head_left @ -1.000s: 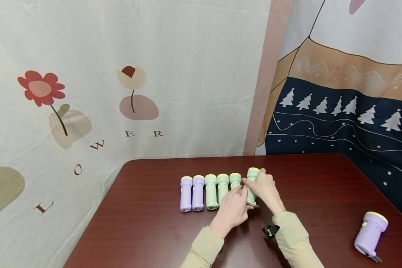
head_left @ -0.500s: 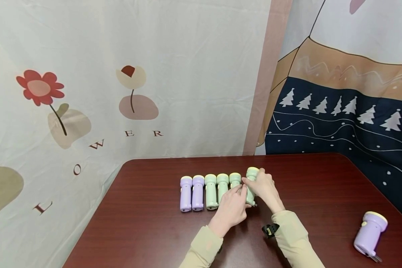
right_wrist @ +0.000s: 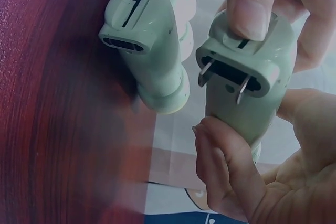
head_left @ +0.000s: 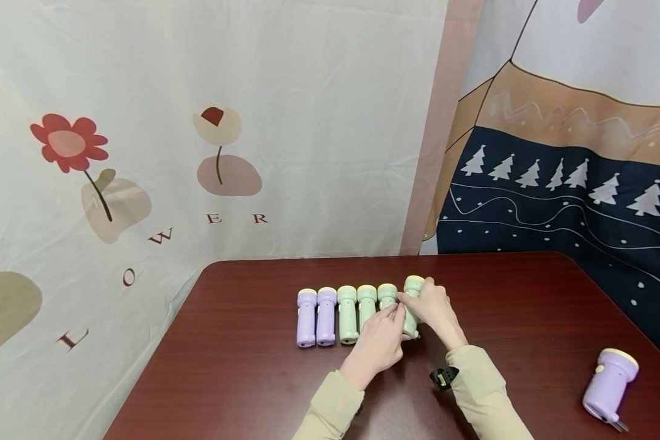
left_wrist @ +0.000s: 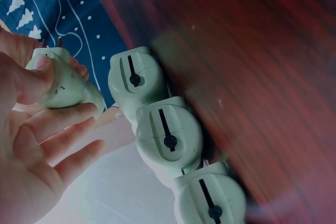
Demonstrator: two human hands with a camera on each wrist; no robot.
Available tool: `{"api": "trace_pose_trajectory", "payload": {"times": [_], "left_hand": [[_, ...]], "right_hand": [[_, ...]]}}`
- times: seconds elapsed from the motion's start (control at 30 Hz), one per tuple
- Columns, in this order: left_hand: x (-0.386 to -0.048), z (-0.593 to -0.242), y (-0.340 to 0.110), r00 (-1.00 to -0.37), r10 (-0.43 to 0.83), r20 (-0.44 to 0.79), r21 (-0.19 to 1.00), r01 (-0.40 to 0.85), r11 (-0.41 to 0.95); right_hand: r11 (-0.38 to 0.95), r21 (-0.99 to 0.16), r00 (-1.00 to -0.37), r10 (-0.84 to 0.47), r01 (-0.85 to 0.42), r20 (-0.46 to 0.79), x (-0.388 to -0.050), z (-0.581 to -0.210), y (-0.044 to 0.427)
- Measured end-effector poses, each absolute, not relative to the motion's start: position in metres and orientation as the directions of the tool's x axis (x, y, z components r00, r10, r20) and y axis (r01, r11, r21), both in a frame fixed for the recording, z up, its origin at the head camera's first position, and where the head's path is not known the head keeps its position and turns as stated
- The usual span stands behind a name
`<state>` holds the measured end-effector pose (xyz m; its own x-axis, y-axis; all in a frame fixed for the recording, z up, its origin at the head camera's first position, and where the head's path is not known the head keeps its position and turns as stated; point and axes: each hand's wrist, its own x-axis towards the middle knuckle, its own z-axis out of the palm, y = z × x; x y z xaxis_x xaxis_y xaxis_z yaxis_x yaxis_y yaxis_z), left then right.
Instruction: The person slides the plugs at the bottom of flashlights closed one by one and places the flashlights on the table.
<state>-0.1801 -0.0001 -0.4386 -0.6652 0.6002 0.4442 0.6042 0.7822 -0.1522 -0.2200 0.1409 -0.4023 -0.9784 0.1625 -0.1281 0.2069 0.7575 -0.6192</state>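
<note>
A green flashlight point(head_left: 411, 322) with a pale yellow head rim is held tilted at the right end of a row. My right hand point(head_left: 437, 308) grips its body near the head. With the thumb on the slider at its base, my left hand point(head_left: 375, 347) holds the other end, its fingers along the underside in the left wrist view. Two metal prongs point(right_wrist: 242, 88) stick out of the base in the right wrist view. Left of it lie three green flashlights point(head_left: 348, 315), the nearest one partly hidden by my left hand, then two purple flashlights point(head_left: 306, 321).
Apart from the row, another purple flashlight point(head_left: 610, 385) lies at the table's right side, its prongs folded out. The dark red-brown table point(head_left: 242, 379) ends at a printed cloth wall point(head_left: 330, 153). A black wrist device point(head_left: 444, 377) sits at my right cuff.
The prongs at the base of the held green flashlight show less in the head view than one second ago. My left hand has shifted very slightly; the row stays put.
</note>
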Motion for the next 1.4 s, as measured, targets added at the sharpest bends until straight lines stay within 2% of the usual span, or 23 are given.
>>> {"api": "trace_pose_trajectory", "payload": {"times": [1.13,1.4], "left_hand": [[-0.1789,-0.4339,-0.0029,-0.696,0.630,0.344,-0.062,0.653,0.755],[-0.1791,-0.4338,-0.0034,-0.710,0.632,0.310,-0.006,0.663,0.749]], "right_hand": [[0.774,-0.605,-0.982,0.153,0.187,-0.108,-0.2188,-0.4020,0.1435],[0.770,-0.608,-0.981,0.151,0.195,-0.123,-0.2197,-0.4029,0.1444]]}}
